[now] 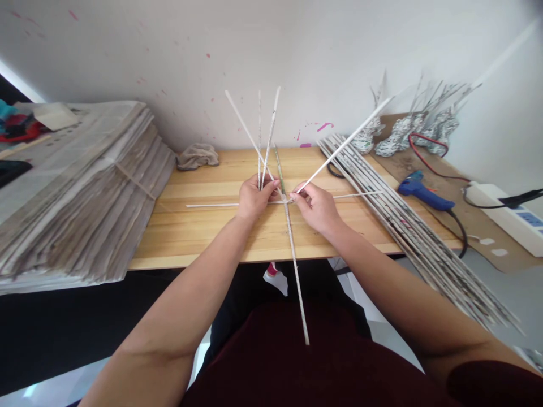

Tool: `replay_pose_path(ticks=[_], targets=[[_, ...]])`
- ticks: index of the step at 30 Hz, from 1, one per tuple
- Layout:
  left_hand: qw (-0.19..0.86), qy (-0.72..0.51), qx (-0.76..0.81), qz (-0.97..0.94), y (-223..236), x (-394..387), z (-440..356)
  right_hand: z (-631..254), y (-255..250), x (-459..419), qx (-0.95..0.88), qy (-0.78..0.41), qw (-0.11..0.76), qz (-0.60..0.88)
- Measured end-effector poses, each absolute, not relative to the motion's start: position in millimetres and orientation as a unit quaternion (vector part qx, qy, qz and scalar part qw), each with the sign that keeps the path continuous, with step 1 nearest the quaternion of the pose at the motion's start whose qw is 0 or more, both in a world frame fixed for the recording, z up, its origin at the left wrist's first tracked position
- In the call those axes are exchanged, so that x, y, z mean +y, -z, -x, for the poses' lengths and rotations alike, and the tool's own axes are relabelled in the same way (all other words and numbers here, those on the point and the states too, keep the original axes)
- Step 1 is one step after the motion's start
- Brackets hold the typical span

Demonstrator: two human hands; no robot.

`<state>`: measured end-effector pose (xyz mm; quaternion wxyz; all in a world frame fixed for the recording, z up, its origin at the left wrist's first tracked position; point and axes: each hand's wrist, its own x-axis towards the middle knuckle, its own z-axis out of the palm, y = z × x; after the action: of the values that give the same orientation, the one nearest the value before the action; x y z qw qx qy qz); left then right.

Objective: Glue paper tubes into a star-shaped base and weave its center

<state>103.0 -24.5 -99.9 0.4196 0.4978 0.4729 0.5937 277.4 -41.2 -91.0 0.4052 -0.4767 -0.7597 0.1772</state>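
Several thin rolled paper sticks cross at one point over the wooden table. One long paper stick point(292, 249) runs from the far side toward my body, past the table's front edge. Another stick point(212, 205) lies crosswise beneath my hands. My left hand point(257, 196) is closed around the crossing, with several sticks rising up from it. Between the thumb and fingers of my right hand point(311, 204) a white paper stick point(345, 143) is pinched, slanting up to the right. Its lower end meets the crossing; my fingers partly hide the join.
Newspapers point(85, 198) are stacked high at the left. A grey cloth point(198, 156) lies near the wall. On the right are a bundle of paper sticks point(394, 220), a blue glue gun point(424, 192), a white power strip point(509, 215) and foil-like wrapped figures point(399, 135).
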Motion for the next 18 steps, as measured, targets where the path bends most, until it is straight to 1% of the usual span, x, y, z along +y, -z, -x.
replay_pose_path(ticks=[18], targets=[[0.420, -0.582, 0.490, -0.494, 100.2, -23.7, -105.1, -276.9, 91.9, -40.6, -0.789, -0.122, 0.365, 0.479]])
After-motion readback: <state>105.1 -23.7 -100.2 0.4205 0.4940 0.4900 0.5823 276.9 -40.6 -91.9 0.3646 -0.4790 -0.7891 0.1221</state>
